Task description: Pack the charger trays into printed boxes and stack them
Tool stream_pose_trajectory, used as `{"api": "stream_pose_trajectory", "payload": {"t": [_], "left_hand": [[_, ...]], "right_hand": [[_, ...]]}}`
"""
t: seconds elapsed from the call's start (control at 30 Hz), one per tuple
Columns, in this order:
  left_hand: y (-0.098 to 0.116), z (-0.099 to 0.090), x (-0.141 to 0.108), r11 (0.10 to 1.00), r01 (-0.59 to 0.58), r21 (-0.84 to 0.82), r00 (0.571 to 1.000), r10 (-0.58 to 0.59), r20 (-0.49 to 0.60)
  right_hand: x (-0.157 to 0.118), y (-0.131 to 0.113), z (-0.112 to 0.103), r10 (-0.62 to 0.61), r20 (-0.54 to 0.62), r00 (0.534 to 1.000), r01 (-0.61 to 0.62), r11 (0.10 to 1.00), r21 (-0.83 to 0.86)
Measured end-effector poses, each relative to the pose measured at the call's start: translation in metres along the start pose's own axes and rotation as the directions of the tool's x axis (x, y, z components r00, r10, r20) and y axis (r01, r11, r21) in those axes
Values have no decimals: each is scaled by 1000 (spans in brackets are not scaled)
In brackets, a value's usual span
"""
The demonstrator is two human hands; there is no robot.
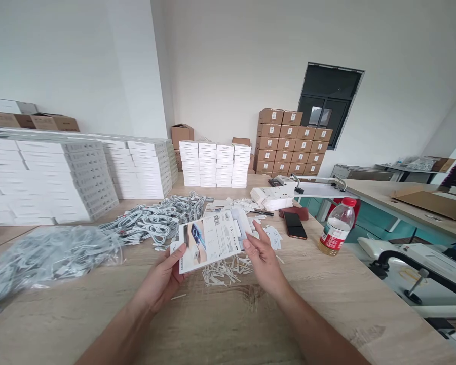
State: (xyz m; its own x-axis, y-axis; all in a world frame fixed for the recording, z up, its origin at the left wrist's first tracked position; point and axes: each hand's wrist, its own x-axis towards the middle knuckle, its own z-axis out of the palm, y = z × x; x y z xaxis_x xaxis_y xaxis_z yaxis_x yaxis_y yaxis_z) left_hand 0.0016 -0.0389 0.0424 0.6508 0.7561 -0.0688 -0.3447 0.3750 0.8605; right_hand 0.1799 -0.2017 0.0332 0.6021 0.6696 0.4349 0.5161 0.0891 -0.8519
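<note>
One box in hand, its right end apparently open

The box [209, 242] is held above the near middle of the table [213, 329], tilted. Its right end looks unclosed, with a pale flap [241, 221] standing out; what is inside cannot be told. The white stacks on the left [72, 177] and at the far middle [215, 165] look closed and squared up, so this one seems less finished. Cables [167, 218] lie loose to the left, and a bag [53, 253] holds more.

The box is flat and white, with a colour photo at its left end, then small print and a square code. The left hand [167, 281] pinches the left end, thumb on top. The right hand [264, 261] touches the right end, fingers partly spread; whether it grips is unclear. Paper strips [222, 274] lie below.
</note>
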Motion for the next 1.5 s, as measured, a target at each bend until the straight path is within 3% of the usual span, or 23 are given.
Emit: {"api": "stream_pose_trajectory", "payload": {"t": [0.13, 0.27, 0.33, 0.43, 0.57, 0.63, 0.7, 0.73, 0.8, 0.87, 0.9, 0.97, 1.1, 1.27, 1.37, 1.5], "left_hand": [[1, -3, -1, 1000, 9, 13, 999, -10, 41], [1, -3, -7, 994, 93, 61, 978, -103, 183], [2, -3, -10, 978, 148, 147, 952, -181, 247], [3, -4, -12, 965, 138, 223, 939, -199, 281], [6, -6, -8, 958, 84, 275, 939, -168, 299], [7, -7, -7, 921, -17, 389, 959, -95, 267], [7, -7, -6, 753, -219, 621, 974, 127, 190], [6, -7, -7, 580, -322, 748, 942, 274, 194], [2, -4, -9, 142, -443, 885, 820, 463, 336], [-5, 0, -12, -189, -473, 860, 727, 468, 503], [-8, 2, -14, -276, -465, 841, 709, 452, 541], [-12, 5, -16, -336, -442, 832, 711, 435, 553], [-10, 5, -18, -320, -467, 824, 696, 441, 566], [-9, 3, -18, -347, -488, 801, 674, 434, 598], [-10, 3, -17, -402, -487, 775, 648, 428, 630], [-12, 4, -16, -472, -483, 737, 618, 413, 669]], "right_hand": [[-2, -7, 0, -25, 132, 991, 11, 994, 106], [1, -5, 1, 158, 254, 954, -253, 879, 404], [4, 0, 2, 252, 246, 936, -348, 763, 545], [8, 7, 3, 313, 214, 925, -374, 653, 659], [10, 11, 4, 297, 169, 940, -332, 673, 661], [9, 12, 4, 285, 141, 948, -305, 688, 659], [9, 11, 4, 284, 99, 954, -278, 709, 648], [9, 11, 4, 282, 77, 956, -265, 726, 635], [7, 8, 6, 269, 54, 962, -247, 765, 595], [4, 4, 9, 246, 71, 967, -242, 795, 556], [2, 2, 11, 231, 85, 969, -240, 806, 541], [-3, -1, 16, 202, 119, 972, -234, 821, 521], [-9, -2, 21, 164, 163, 973, -223, 849, 478], [-4, 6, 16, 64, 47, 997, -76, 933, 352], [-1, 9, 11, 15, 3, 1000, -16, 980, 201], [-1, 8, 9, -75, 29, 997, 76, 996, -44]]}}
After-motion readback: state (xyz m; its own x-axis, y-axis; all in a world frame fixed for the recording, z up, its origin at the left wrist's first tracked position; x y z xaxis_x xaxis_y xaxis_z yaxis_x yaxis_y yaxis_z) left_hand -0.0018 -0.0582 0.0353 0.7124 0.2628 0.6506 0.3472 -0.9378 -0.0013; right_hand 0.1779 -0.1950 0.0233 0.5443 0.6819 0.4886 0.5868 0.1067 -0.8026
